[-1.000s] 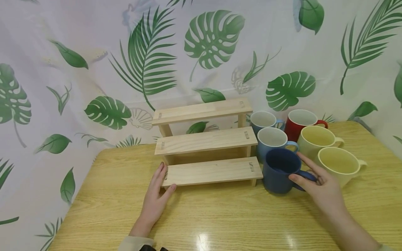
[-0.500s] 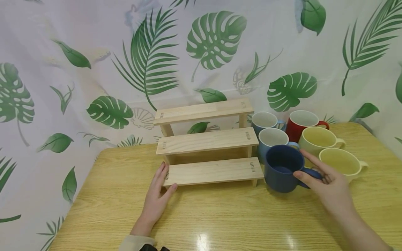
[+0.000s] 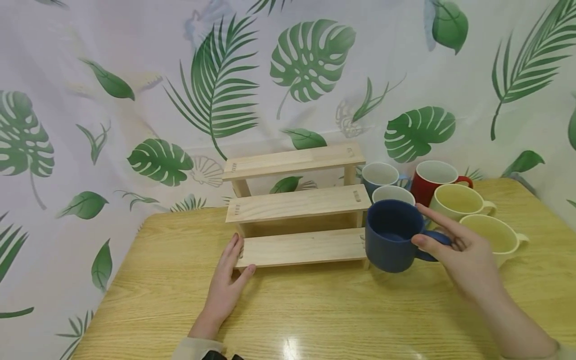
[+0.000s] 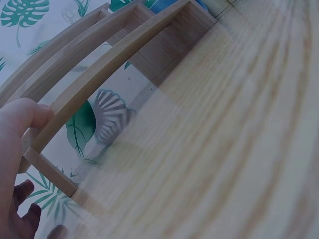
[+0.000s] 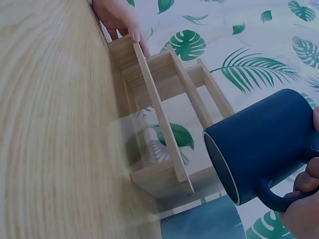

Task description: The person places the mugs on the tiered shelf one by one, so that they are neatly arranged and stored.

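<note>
A dark blue mug [image 3: 388,250] hangs upright above the table, to the right of the three-tier wooden rack [image 3: 301,249]. My right hand [image 3: 470,260] grips it by its handle, with the index finger along the mug's side near the rim. In the right wrist view the mug [image 5: 259,144] shows its pale-edged base, clear of the table. At the rack's left end, my left hand [image 3: 222,287] holds the lowest shelf between thumb and fingers. The left wrist view shows the thumb at the front edge of that shelf [image 4: 94,74].
Behind the held mug stand a light blue mug [image 3: 392,193] and another blue mug [image 3: 380,174]. A red mug [image 3: 434,179] and two yellow mugs, one nearer [image 3: 490,234] and one farther [image 3: 461,200], stand to the right. A leaf-print cloth [image 3: 310,60] hangs behind the wooden table [image 3: 288,310].
My right hand has lifted the dark blue mug off the table and moved it left, toward the lowest shelf's right end. The left hand stays on the rack.
</note>
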The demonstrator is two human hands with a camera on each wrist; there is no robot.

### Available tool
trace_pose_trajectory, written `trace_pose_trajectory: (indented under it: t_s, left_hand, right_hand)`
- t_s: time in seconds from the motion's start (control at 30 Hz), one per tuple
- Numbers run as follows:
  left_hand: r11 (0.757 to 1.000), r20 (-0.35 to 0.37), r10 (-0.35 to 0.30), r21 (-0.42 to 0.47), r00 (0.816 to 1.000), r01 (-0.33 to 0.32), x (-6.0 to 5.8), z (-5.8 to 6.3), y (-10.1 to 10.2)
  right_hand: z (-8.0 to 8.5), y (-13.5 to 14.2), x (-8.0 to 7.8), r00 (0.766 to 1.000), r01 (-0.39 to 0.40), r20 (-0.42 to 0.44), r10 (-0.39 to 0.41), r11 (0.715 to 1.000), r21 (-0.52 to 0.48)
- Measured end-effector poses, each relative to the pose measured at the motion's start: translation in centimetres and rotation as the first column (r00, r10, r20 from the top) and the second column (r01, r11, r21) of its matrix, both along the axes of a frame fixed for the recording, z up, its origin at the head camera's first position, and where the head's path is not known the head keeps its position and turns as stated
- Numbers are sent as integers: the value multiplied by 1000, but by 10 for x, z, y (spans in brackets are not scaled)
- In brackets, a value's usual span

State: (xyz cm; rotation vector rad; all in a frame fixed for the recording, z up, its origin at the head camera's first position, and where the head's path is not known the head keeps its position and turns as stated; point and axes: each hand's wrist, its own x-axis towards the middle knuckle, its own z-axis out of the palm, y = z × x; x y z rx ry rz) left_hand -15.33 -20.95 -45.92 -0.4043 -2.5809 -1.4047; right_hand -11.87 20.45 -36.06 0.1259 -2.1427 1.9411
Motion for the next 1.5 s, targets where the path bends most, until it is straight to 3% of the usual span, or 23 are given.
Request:
trace_pose_trajectory:
  t_s: [0.23,0.53,0.73,1.0,1.23,1.5]
  left_hand:
    - [1000,3,-9,7,1000,9,-2,-2,1]
    - [1000,22,8,22,1000,-9,1,0,0]
    - [1000,15,10,9,1000,-10,1,1,-1]
    - [1000,28,12,20,1000,-13,2,0,-1]
    - [1000,22,15,11,1000,-15,0,0,-1]
    - [999,12,14,33,1000,-14,-1,-3,-1]
  right_hand:
    - [13,-14,-9,1000,-21,-8,21,1000,14]
    - [27,-40,-28,991,-127,-43,126,992,-22]
    - [39,-59,-42,991,-125,-47,124,992,-21]
    - [55,-85,-64,981,-181,-88,171,975,-131]
    - [61,-106,-85,974,-204,-125,191,974,-102]
    - [69,-131,-112,974,-201,-145,177,963,-177]
